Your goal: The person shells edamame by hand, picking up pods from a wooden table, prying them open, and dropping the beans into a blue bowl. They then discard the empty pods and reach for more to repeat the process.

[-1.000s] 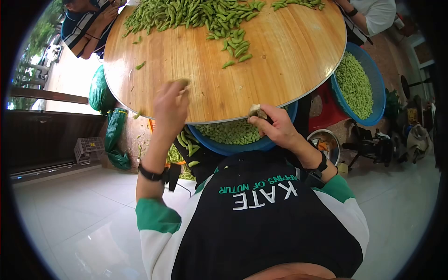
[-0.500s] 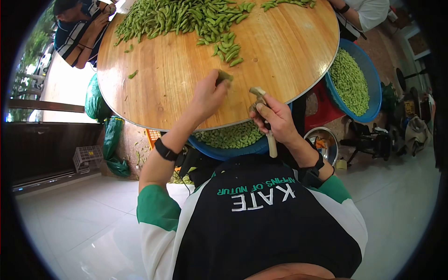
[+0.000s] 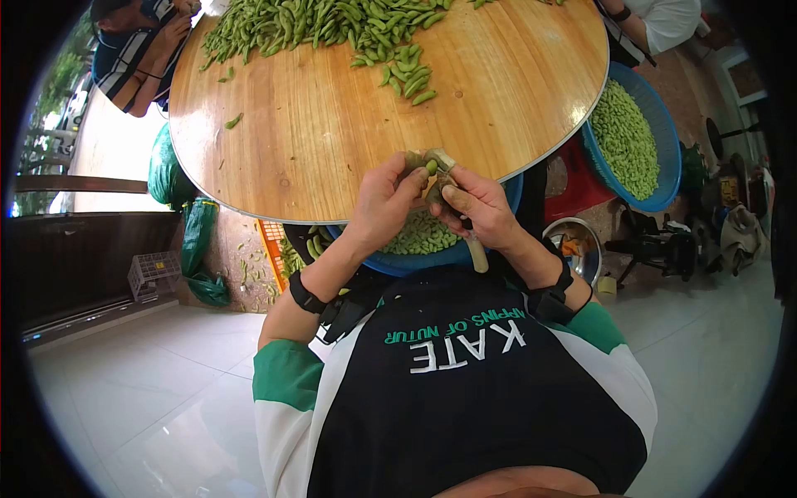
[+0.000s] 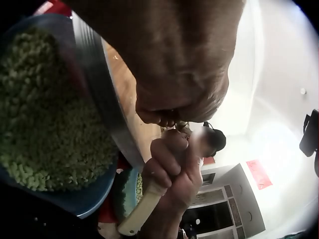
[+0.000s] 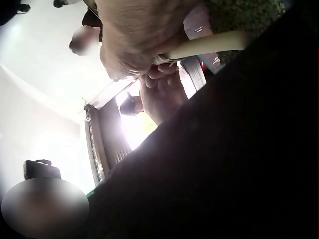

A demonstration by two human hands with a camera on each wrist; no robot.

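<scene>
Over the near table edge, both hands meet. My left hand (image 3: 386, 199) pinches a green soybean pod (image 3: 431, 167) between thumb and fingers, right at the fingertips of my right hand (image 3: 483, 209). That right hand grips a tool by its cream handle (image 3: 476, 254), which sticks out below the fist toward the chest; its working end is hidden by the fingers. A pale, stained covering (image 3: 442, 156) shows at the right fingertips. In the left wrist view the curled right fingers (image 4: 167, 162) wrap the handle (image 4: 142, 211). Beneath the hands sits a blue basin (image 3: 398, 264) of shelled beans.
A large pile of pods (image 3: 307, 25) covers the far side of the round wooden table (image 3: 282, 141). Another blue basin (image 3: 662, 166) of beans stands at right, near a metal bowl (image 3: 591, 249). An orange crate (image 3: 272, 245) is lower left. Two other people sit across.
My left hand has come from the left, across the table, to the right hand, carrying the pod. My right hand stays near the table edge with the cream-handled tool.
</scene>
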